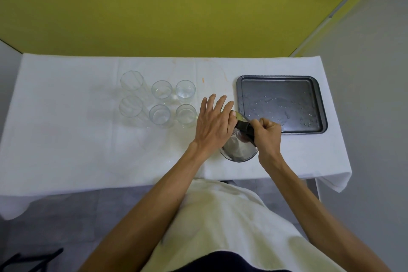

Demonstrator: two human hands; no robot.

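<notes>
A glass jug [239,150] with a black handle [244,127] stands on the white tablecloth near the table's front edge. My right hand [268,137] grips that black handle with curled fingers. My left hand [215,125] lies flat against the jug's left side and top, fingers straight and spread. Left of the jug stand several clear glasses [162,115] in two rows, the two leftmost taller [132,80]. A dark baking tray [281,104] with water droplets on it lies to the right of the jug.
The table [66,139] carries a white cloth and backs onto a yellow-green wall. A bare stretch of cloth lies front left. Grey floor shows to the right of the table. A white towel or apron covers my lap.
</notes>
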